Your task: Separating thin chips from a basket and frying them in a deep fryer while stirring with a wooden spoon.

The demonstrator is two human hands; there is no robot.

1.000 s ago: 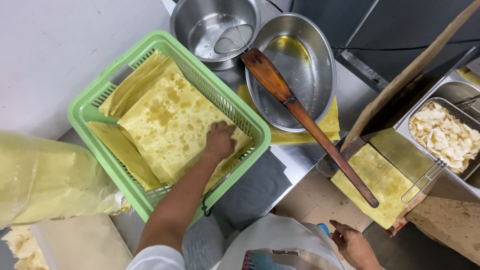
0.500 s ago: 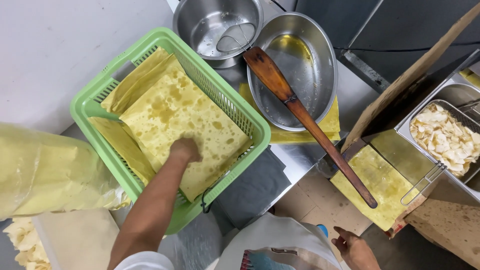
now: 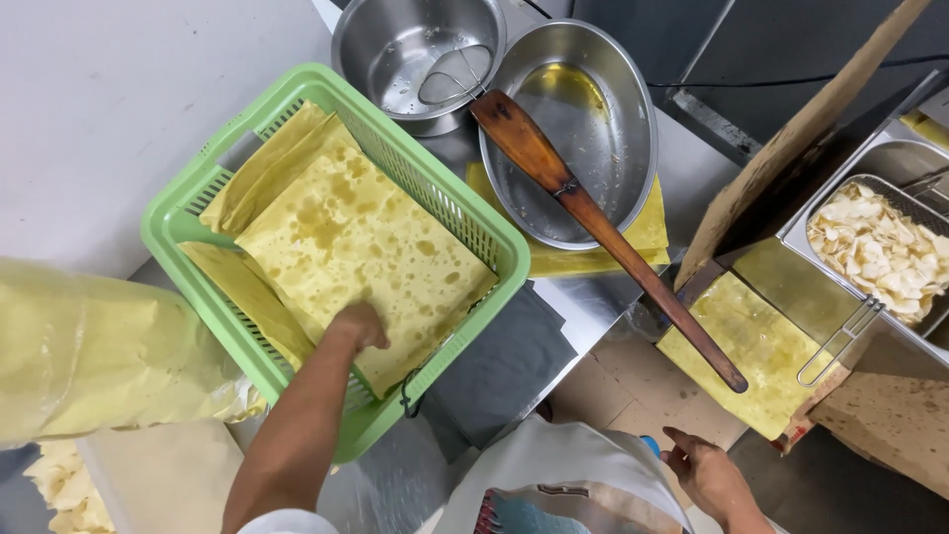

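Green basket (image 3: 435,188) holds oil-stained yellow paper (image 3: 366,252) under left hand (image 3: 358,324).

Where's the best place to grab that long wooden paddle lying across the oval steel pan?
Probably the narrow handle end, taken from above on the side nearest the right hand. The wooden paddle has its broad blade resting on the oily oval pan, while the handle juts free past the counter edge.

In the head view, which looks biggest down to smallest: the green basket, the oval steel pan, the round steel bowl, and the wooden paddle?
1. Green basket
2. Oval pan
3. Round bowl, partly cut off by the frame
Wooden paddle: longer than the pan but far narrower, so hard to rank.
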